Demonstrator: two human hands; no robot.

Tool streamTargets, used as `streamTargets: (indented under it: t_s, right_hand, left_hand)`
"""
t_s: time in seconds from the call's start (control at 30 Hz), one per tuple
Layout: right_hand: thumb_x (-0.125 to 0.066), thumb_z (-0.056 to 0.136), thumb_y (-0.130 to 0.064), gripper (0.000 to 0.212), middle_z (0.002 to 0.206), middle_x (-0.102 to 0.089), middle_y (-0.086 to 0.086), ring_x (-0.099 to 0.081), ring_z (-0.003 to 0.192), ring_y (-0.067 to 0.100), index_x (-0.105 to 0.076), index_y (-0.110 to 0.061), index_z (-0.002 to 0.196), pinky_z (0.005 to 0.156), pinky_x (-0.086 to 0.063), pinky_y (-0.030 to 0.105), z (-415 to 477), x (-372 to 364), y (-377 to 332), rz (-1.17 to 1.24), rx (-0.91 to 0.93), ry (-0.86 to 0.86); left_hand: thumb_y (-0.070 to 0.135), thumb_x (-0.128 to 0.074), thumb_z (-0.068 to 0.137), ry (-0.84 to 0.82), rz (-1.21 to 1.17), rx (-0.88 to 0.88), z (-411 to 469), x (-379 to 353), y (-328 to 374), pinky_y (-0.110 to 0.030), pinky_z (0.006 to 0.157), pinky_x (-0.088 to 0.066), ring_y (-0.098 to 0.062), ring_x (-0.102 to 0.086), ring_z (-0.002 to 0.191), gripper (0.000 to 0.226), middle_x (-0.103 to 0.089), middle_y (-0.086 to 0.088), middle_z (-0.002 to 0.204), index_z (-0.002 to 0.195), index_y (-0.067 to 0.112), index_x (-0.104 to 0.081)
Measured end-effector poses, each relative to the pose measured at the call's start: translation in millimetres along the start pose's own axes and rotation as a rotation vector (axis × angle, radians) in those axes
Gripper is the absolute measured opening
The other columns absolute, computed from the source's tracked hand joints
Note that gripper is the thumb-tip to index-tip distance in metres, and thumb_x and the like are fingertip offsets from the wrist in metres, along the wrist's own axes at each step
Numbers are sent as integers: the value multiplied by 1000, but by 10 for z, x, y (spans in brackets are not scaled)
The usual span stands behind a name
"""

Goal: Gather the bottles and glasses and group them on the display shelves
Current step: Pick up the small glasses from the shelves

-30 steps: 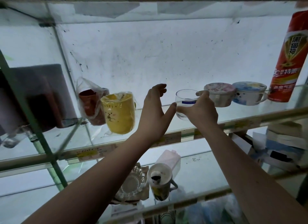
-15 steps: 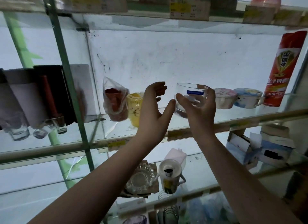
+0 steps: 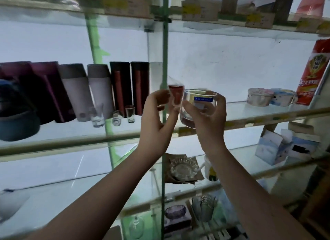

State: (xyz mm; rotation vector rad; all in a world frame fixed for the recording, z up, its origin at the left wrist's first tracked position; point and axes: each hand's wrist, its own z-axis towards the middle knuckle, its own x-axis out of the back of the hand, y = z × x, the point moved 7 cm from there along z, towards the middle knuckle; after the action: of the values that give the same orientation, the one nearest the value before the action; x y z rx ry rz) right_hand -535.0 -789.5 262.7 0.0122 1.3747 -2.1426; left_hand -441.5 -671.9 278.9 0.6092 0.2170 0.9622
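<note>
Glass tumbler (image 3: 198,105), gripped by the right hand (image 3: 210,125), could clip the green upright (image 3: 165,61) if carried left. The left hand (image 3: 155,121) hovers spread, seemingly not touching it.

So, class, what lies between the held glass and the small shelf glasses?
Head view: the left hand, a green post and a bagged red cup.
</note>
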Motion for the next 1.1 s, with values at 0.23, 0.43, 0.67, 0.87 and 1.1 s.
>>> streamTargets:
  t_s: [0.23,0.43,0.67,0.87,1.1]
  right_hand:
    - [-81,70,-12,60,93,-70,2,-69,85,21,-46,-14,118,61,-59,40,-762,-626,248,-33,-106,-88]
    - [-82,69,-11,62,102,-65,16,-68,81,25,-44,-16,118,64,-59,46,-1179,-972,605,-5,-243,-192]
    - [-82,66,-12,57,100,-63,21,-65,80,30,-45,-26,107,63,-59,44,-1483,-1178,1025,11,-339,-300]
    - [-81,45,-43,76,97,-65,16,-68,87,34,-46,-28,110,65,-59,49,-1742,-1248,1438,-30,-452,-368]
    - [-87,59,-27,71,98,-66,15,-68,78,20,-46,-24,116,70,-59,46,-1917,-1263,1770,-48,-510,-443]
  left_hand:
    - [17,-54,85,43,34,123,-535,856,-144,-27,94,-45,-8,-54,109,31,-57,4,116,116,17,-47]
    - [20,-54,84,122,67,249,-908,1289,-294,-25,93,-46,-5,-56,107,28,-59,8,114,112,19,-48]
    - [24,-55,84,210,112,404,-1294,1531,-522,-22,89,-46,-5,-57,105,22,-59,10,110,103,31,-48]
    - [26,-55,82,274,198,560,-1623,1675,-735,-18,86,-47,-6,-58,104,23,-60,6,112,104,29,-49]
    - [18,-58,92,291,343,676,-1883,1784,-862,-14,83,-47,-6,-57,105,21,-59,3,115,111,21,-50]
